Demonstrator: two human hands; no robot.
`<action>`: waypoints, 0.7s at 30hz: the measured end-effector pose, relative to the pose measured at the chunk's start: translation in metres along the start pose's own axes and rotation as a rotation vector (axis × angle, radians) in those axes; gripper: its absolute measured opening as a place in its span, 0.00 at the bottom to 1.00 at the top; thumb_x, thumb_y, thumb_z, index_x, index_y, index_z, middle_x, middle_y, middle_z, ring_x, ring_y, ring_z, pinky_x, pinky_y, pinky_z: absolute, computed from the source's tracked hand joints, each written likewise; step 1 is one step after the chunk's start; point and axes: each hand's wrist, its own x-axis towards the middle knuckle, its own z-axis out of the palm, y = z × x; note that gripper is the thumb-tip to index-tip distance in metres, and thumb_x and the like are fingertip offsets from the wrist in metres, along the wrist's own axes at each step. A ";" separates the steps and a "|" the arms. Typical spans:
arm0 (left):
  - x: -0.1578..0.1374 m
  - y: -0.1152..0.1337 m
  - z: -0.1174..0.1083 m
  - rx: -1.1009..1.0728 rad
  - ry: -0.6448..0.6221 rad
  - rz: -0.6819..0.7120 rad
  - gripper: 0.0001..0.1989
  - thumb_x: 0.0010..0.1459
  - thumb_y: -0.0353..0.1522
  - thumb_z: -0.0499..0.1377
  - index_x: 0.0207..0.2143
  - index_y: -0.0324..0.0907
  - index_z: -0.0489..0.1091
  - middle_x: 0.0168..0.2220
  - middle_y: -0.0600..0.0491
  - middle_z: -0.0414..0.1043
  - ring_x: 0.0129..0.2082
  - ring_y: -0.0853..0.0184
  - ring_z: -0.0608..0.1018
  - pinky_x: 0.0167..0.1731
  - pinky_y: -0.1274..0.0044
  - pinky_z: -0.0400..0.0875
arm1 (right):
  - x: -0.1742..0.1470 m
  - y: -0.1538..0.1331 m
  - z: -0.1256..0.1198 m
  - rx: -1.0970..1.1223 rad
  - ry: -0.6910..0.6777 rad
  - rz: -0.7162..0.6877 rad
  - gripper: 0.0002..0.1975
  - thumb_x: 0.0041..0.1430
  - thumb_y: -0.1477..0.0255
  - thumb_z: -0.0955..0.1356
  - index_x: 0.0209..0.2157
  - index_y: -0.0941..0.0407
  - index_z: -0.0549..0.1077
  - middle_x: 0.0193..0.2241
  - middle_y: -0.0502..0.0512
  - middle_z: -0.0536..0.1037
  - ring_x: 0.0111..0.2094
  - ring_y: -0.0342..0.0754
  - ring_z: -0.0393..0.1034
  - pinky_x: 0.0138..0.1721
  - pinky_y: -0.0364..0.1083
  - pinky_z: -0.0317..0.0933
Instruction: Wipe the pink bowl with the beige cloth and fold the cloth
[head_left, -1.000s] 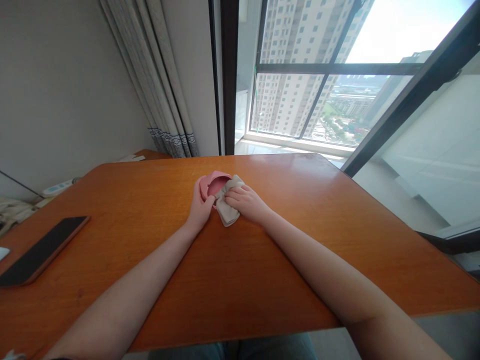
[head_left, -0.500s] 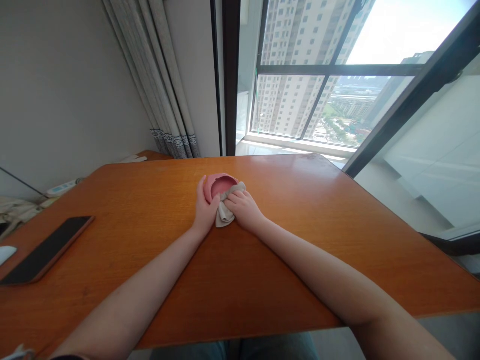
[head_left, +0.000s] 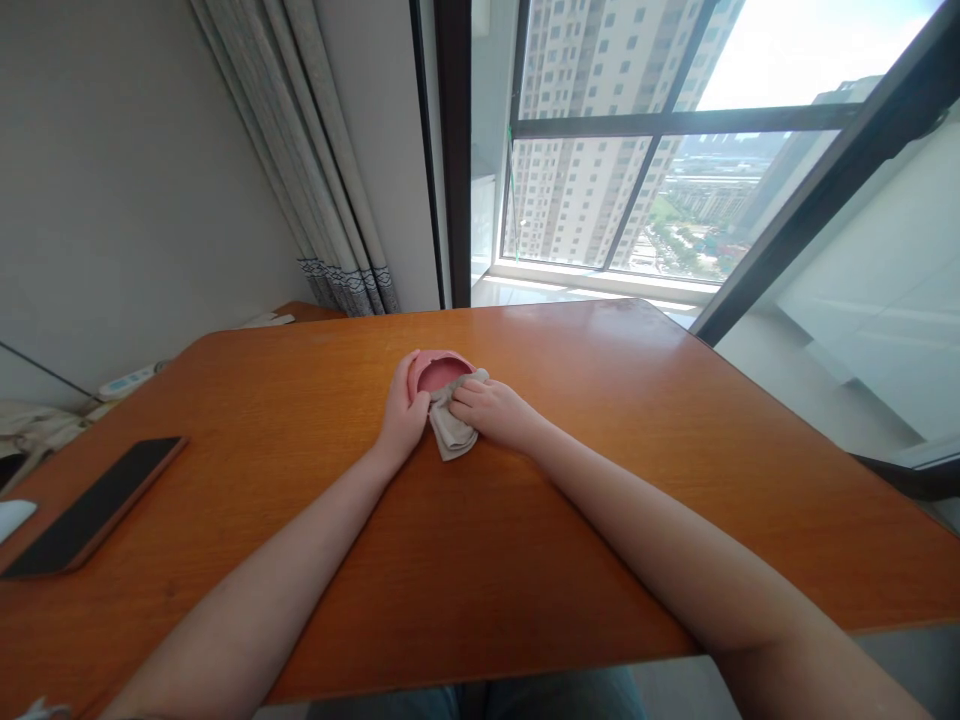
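Observation:
A pink, rounded, hollow bowl-like object (head_left: pixel 441 372) is at the middle of the wooden table, tilted so its opening faces me. My left hand (head_left: pixel 405 405) grips its left side, thumb at the near rim and fingers around the outside. My right hand (head_left: pixel 491 408) is closed on a beige cloth (head_left: pixel 452 432), pressing it against the object's near right rim. One folded end of the cloth hangs down between my hands. The cloth covers part of the opening, and the underside of the object is hidden.
The brown wooden table (head_left: pixel 600 480) spreads around both arms. On the left lie a dark flat slab (head_left: pixel 97 505) with a brown edge and a white object (head_left: pixel 13 517). A power strip (head_left: pixel 131 381) is beyond the left edge. Curtain (head_left: pixel 300 150) and window (head_left: pixel 645 200) stand behind.
My right hand has shifted slightly, and the cloth's loose end has swung a little to the right and unfolded. The left hand keeps its grip on the pink object. The view has tilted slightly.

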 end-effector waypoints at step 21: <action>-0.007 -0.003 0.010 -0.247 0.136 -0.112 0.22 0.50 0.28 0.54 0.50 0.43 0.61 0.49 0.50 0.65 0.51 0.63 0.69 0.54 0.70 0.61 | 0.004 -0.011 -0.008 -0.030 0.054 0.119 0.10 0.62 0.78 0.61 0.30 0.58 0.70 0.30 0.56 0.72 0.35 0.48 0.60 0.30 0.47 0.51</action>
